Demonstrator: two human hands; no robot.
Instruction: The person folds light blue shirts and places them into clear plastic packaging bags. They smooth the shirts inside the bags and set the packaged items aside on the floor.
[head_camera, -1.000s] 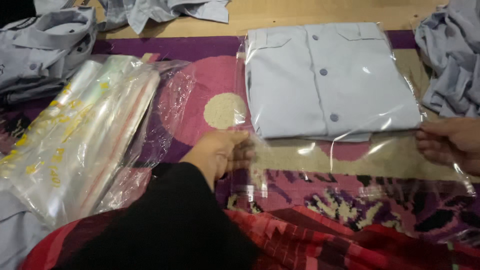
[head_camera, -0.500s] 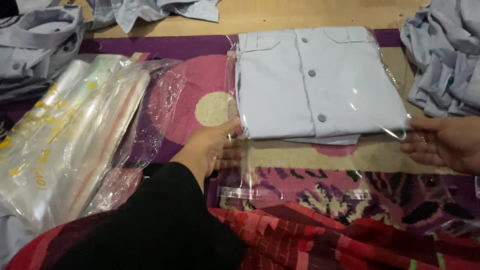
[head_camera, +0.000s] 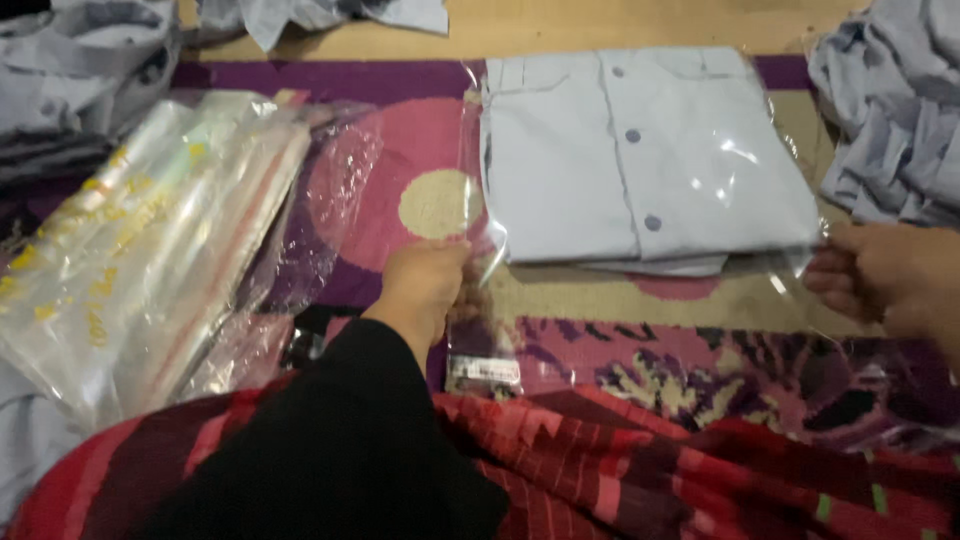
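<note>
A folded light blue shirt (head_camera: 640, 160) with dark buttons lies inside a clear plastic bag (head_camera: 790, 265) on a purple and pink patterned mat (head_camera: 400, 150). My left hand (head_camera: 425, 285), in a black sleeve, pinches the bag's near left edge just below the shirt. My right hand (head_camera: 890, 275) grips the bag's near right corner. The bag's open flap with an adhesive strip (head_camera: 485, 370) hangs toward me between my hands.
A stack of clear plastic bags with yellow print (head_camera: 130, 250) lies at the left. Loose grey-blue shirts are heaped at the far left (head_camera: 70, 70), top (head_camera: 330, 15) and right (head_camera: 885, 120). Red striped cloth (head_camera: 650, 470) covers my lap.
The bagged shirt has stayed flat while my view shifted. My left hand has moved down to the bag's near left edge and my right hand has closed on the near right corner.
</note>
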